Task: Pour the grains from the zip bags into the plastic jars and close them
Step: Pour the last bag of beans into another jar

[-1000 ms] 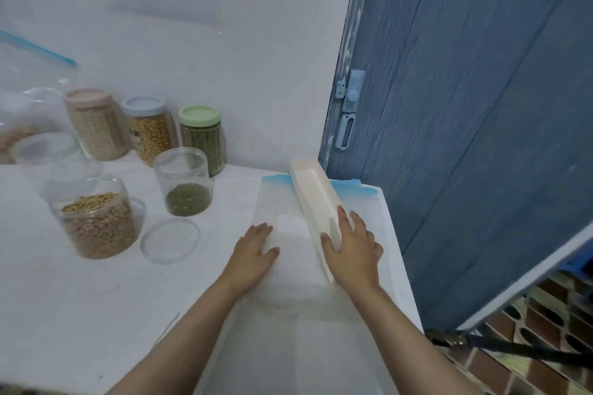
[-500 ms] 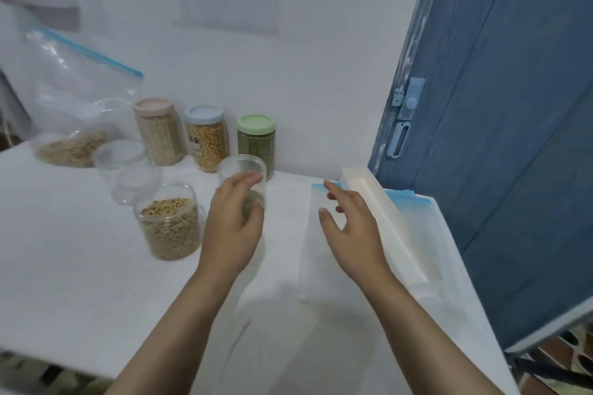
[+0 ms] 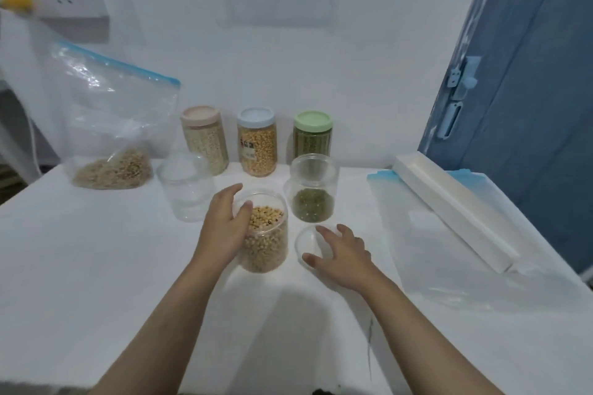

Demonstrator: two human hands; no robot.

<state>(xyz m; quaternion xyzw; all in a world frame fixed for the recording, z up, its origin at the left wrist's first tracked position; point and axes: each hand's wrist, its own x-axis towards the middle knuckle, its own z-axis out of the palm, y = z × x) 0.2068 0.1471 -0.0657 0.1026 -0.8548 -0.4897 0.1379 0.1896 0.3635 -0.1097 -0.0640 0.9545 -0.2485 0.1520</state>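
1. A person's left hand gripped the soybean jar from its left side, thumb hooked at the open rim and fingers curled round the clear wall, as the jar stood upright near the middle of the white table.

2. The right hand hovered with fingers spread and loosely bent over the clear lid, which lay flat on the table just right of the jar; whether the fingertips touched the lid could not be told.

3. The lid sat directly under the right hand's fingers and to the right of the jar's mouth, so closing it looked to call for a short lift up and leftward by the right hand, clearly the nearer one.

4. Behind the lid stood an open jar of green beans, also uncapped; an empty clear jar stood to the left.

5. A zip bag with grain in its bottom leaned at the far left.
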